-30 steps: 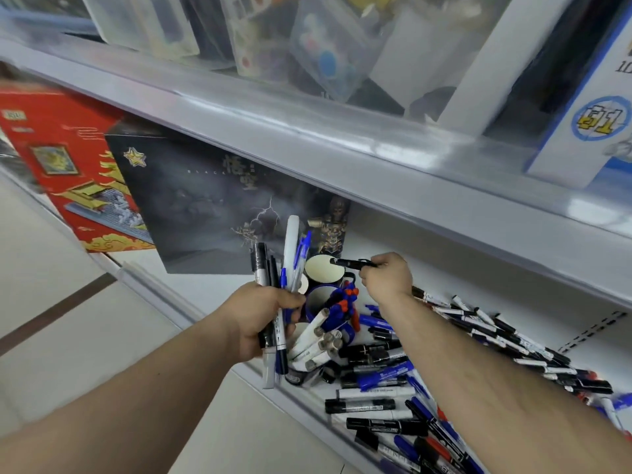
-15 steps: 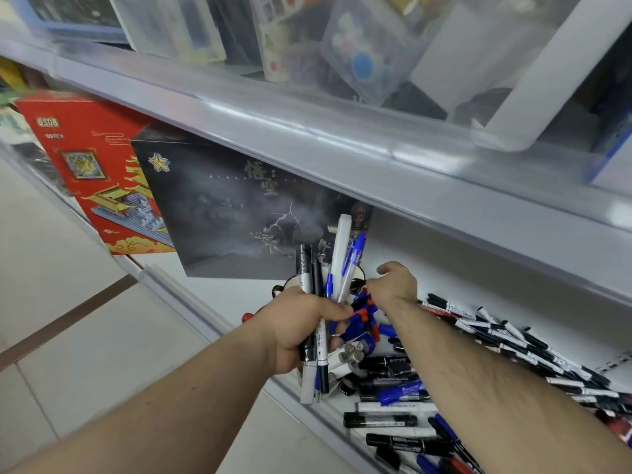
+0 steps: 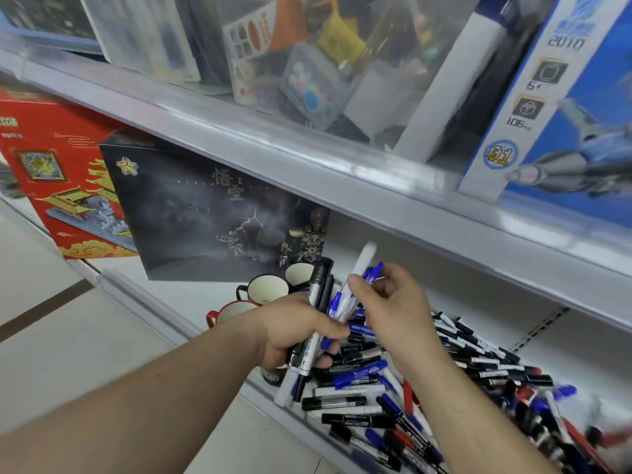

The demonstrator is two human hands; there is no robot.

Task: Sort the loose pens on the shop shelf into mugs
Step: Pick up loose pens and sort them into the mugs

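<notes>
Nearest the viewer, two bare forearms reach toward the shop shelf (image 3: 191, 302). The left hand (image 3: 290, 330) is closed in a fist around a bundle of pens (image 3: 318, 302), black, white and blue, held nearly upright with their lower ends protruding below the fist. The right hand (image 3: 393, 309) has its thumb and fingers curled onto the blue-capped pen (image 3: 371, 273) at the top of that bundle, pinching it. Below and to the right of both hands, the loose pens (image 3: 444, 381) lie heaped across the shelf surface. Just beyond the left hand stand the mugs: a red mug (image 3: 225, 313) at the shelf's front edge, a black mug (image 3: 265, 289) behind it, and a third mug (image 3: 299, 272) partly hidden by the bundle. Farther back stand a dark box (image 3: 205, 213) and a red box (image 3: 58, 172), beneath the upper shelf (image 3: 307, 159).
</notes>
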